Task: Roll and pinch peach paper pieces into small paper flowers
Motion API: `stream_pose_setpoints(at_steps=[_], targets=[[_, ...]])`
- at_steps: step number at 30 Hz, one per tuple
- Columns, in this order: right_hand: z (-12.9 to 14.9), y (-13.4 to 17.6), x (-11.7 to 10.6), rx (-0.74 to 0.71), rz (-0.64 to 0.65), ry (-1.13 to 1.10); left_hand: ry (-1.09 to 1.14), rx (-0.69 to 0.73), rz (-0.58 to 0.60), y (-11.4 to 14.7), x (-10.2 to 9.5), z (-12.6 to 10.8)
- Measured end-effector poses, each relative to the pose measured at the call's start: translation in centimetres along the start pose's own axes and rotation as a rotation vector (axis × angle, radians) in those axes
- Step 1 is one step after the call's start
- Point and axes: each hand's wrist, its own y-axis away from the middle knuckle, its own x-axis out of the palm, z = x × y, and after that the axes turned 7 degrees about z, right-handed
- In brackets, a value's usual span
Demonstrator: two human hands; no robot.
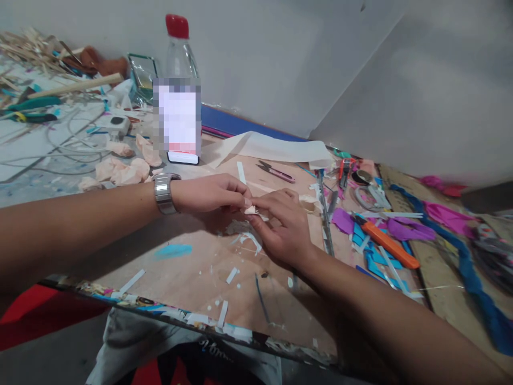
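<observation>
My left hand, with a silver watch on its wrist, meets my right hand above the wooden board. Between the fingertips of both hands is a small whitish, pale piece, perhaps folded paper; its kind is too small to tell. Both hands have their fingers pinched together around it. Thread snips lie on the board beyond my right hand. Several cream crumpled paper pieces rest to the left, behind my left forearm.
A lit phone leans on a red-capped bottle at the back. A white paper strip lies along the rear. On the right are an orange cutter knife, a metal ruler and coloured scraps. Pliers and thin sticks sit far left.
</observation>
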Motion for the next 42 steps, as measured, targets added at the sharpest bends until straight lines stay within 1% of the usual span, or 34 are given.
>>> stream_pose_setpoints(at_steps=[3, 6, 11, 17, 22, 25, 29, 32, 36, 42], targets=[[0.1, 0.0, 0.0, -0.018, -0.015, -0.002, 0.085, -0.044, 0.054, 0.0, -0.1, 0.3], [0.2, -0.1, 0.1, 0.015, -0.044, 0.008, 0.111, -0.046, 0.071, -0.1, -0.2, 0.5], [0.3, 0.0, 0.1, 0.061, -0.086, 0.016, 0.075, 0.037, -0.024, -0.3, -0.1, 0.3], [0.5, 0.0, 0.1, 0.128, -0.078, -0.002, -0.02, 0.08, -0.152, -0.5, -0.4, 0.4], [0.4, 0.0, 0.1, 0.139, -0.071, -0.015, 0.01, 0.123, -0.124, -0.7, -0.7, 0.9], [0.3, 0.0, 0.2, 0.131, -0.073, -0.001, 0.034, 0.122, -0.136, -0.8, -0.7, 1.1], [0.3, -0.1, 0.2, 0.115, -0.088, 0.002, 0.095, 0.172, -0.125, -0.7, -0.4, 0.7], [0.3, -0.1, 0.2, 0.147, -0.086, 0.01, 0.096, 0.196, -0.107, -0.6, -0.2, 0.4], [0.2, -0.1, 0.1, 0.146, -0.088, 0.004, 0.047, 0.181, -0.132, -0.5, -0.4, 0.3], [0.4, 0.0, -0.2, 0.088, -0.073, -0.081, -0.05, 0.2, -0.208, -0.6, -0.7, 0.7]])
